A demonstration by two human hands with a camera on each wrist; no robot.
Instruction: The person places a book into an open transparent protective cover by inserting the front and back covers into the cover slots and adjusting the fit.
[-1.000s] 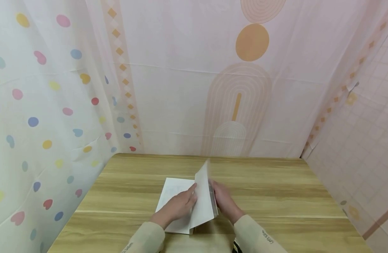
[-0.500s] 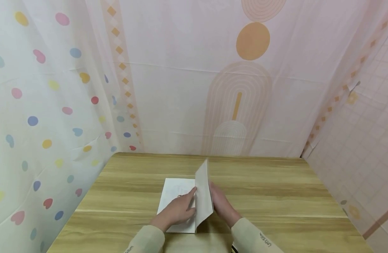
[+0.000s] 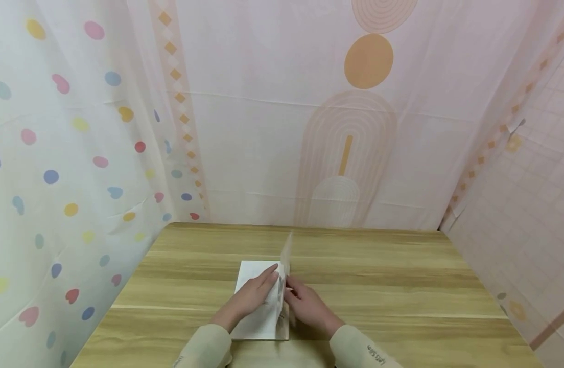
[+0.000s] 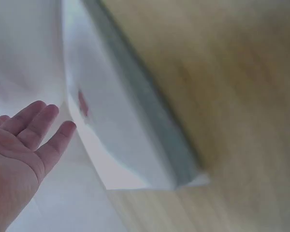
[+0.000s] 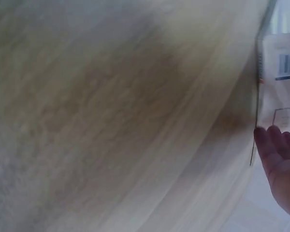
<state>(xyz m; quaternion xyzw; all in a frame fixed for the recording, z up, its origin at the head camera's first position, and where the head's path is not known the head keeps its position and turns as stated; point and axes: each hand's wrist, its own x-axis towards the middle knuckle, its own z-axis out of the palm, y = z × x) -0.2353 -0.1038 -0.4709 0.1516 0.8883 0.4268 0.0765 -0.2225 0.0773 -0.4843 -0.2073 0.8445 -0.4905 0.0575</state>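
Note:
A book (image 3: 261, 327) with white pages lies open on the table, its right part raised almost on edge and blurred. Over the left-hand page, my left hand (image 3: 252, 298) has straight fingers reaching toward the raised part. In the left wrist view, that hand (image 4: 26, 145) shows relaxed fingers beside the thick book (image 4: 121, 111), which has a small red mark on its page. From the right, my right hand (image 3: 309, 309) touches the raised part. The right wrist view shows its extended fingers (image 5: 275, 145) against the back cover (image 5: 280, 92), which bears a barcode.
The wood-grain table (image 3: 401, 286) spreads around the book on all sides. Behind it hangs a pale patterned curtain (image 3: 245, 153). A dotted curtain (image 3: 79, 245) borders the left side, and a grid-patterned one (image 3: 525, 214) the right.
The raised part of the book has swung leftward, from leaning right to nearly upright. My right hand has moved left with it. My left hand has drawn slightly left.

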